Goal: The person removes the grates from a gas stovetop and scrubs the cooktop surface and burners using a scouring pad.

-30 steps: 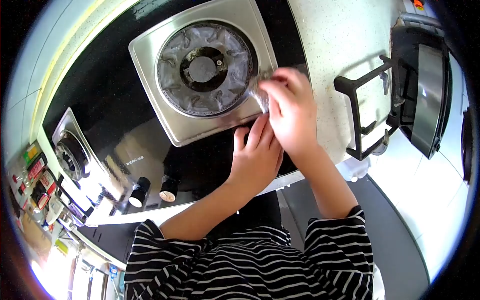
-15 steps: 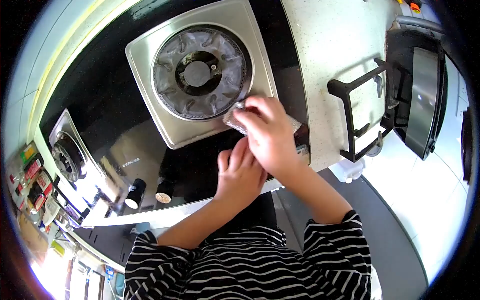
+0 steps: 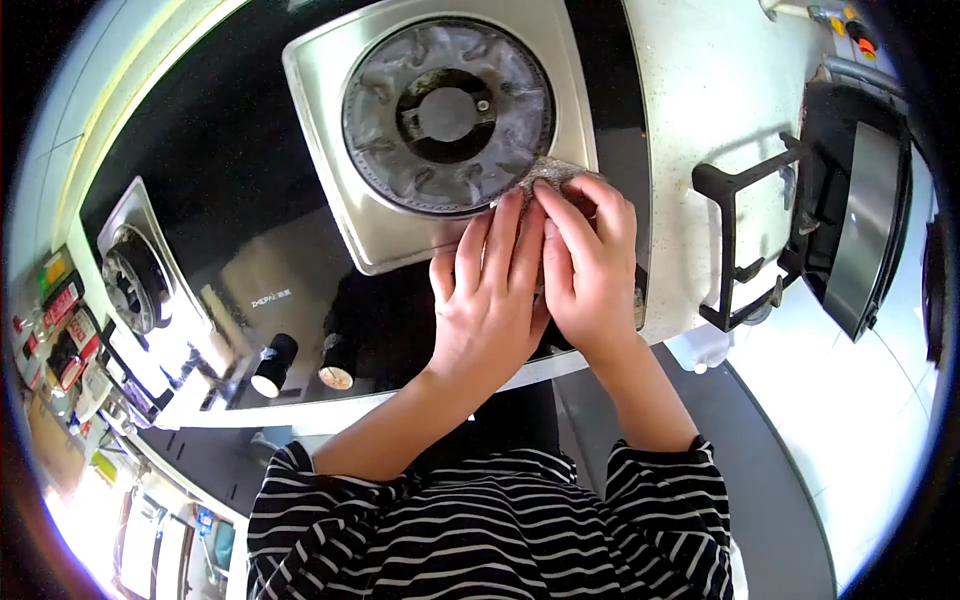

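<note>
A crumpled silvery-grey cleaning cloth [image 3: 552,174] lies at the lower right rim of the gas burner [image 3: 447,115], on the steel drip tray [image 3: 335,185]. My right hand [image 3: 590,262] is bent over the cloth, its fingers curled and pressing on it; part of the cloth is hidden beneath. Close beside it, my left hand [image 3: 485,290] stretches its fingers forward, flat and nearly together. The left fingertips reach the burner's lower edge and the cloth's near side. Its thumb is tucked towards the right hand.
A black pan support [image 3: 728,240] rests on the pale counter [image 3: 690,90] to the right. Two control knobs [image 3: 337,362] stand at the cooktop's front. A second burner [image 3: 135,280] is at far left, with bottles and packets [image 3: 65,325] beyond.
My left hand has moved forward from behind the right wrist, its fingers now extended at the burner's edge. The right hand has turned, with the cloth still under it. The view has shifted.
</note>
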Action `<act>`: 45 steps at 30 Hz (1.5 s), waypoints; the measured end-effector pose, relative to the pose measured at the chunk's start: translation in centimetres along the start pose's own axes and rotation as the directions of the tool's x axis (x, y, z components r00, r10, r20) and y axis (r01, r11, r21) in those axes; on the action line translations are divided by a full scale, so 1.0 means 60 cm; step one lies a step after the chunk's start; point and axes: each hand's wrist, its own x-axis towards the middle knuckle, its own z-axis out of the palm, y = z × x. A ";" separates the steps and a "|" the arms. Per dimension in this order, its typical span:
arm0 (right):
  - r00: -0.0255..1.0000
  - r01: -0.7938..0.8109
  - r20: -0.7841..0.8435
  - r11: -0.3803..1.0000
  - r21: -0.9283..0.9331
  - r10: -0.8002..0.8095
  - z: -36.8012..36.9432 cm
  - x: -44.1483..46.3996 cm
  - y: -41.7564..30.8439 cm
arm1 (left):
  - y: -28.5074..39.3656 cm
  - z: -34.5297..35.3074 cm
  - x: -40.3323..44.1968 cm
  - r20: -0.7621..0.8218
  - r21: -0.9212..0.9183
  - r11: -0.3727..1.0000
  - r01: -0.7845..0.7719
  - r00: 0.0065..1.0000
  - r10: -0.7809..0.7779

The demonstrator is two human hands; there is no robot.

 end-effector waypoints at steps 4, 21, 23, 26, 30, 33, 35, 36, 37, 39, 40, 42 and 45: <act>0.995 0.047 0.094 0.998 -0.030 -0.045 0.016 -0.002 -0.036 | -0.041 -0.027 -0.008 0.017 0.191 0.981 -0.024 1.000 0.021; 0.989 -0.146 0.024 0.987 0.064 0.145 0.050 -0.018 -0.064 | -0.075 -0.057 0.006 0.102 0.117 0.986 -0.121 0.989 0.110; 0.994 -0.105 0.033 0.991 0.083 0.102 0.073 -0.017 -0.086 | -0.113 -0.080 -0.004 0.143 0.213 0.964 -0.160 0.981 0.131; 0.978 -0.188 0.117 0.973 0.131 0.173 0.106 -0.012 -0.134 | -0.165 -0.131 0.010 0.121 0.174 0.963 -0.203 0.976 0.184; 0.972 -0.230 0.088 0.957 0.174 0.218 0.122 -0.011 -0.147 | -0.180 -0.138 0.028 0.125 0.014 0.990 -0.139 0.983 0.136; 0.975 -0.211 0.085 0.974 0.084 0.204 0.097 -0.024 -0.124 | -0.145 -0.125 0.013 0.178 -0.075 0.996 -0.043 0.983 0.056; 0.976 -0.216 0.045 0.974 0.068 0.213 0.077 -0.031 -0.097 | -0.115 -0.105 0.009 0.200 -0.112 0.993 -0.023 0.979 0.045; 0.968 -0.247 0.063 0.967 0.059 0.244 0.064 -0.032 -0.087 | -0.097 -0.096 0.007 0.202 -0.138 0.990 0.006 0.979 0.022; 0.969 -0.245 0.050 0.968 0.051 0.243 0.056 -0.032 -0.078 | -0.082 -0.087 0.007 0.226 -0.141 0.990 0.020 0.974 0.012; 0.977 -0.213 -0.009 0.976 0.050 0.213 0.056 -0.028 -0.062 | -0.067 -0.063 0.005 0.193 -0.132 0.991 -0.009 0.981 0.034; 0.977 -0.209 -0.025 0.977 0.047 0.210 0.061 -0.029 -0.063 | -0.066 -0.058 0.003 0.097 -0.135 0.988 -0.069 0.992 0.083; 0.977 -0.202 -0.059 0.979 0.042 0.204 0.072 -0.028 -0.069 | -0.080 -0.064 0.003 0.202 -0.015 0.998 -0.058 0.978 0.060; 0.973 -0.226 0.073 0.967 0.119 0.218 0.090 -0.032 -0.107 | -0.145 -0.086 0.000 0.083 -0.043 0.987 -0.153 0.984 0.156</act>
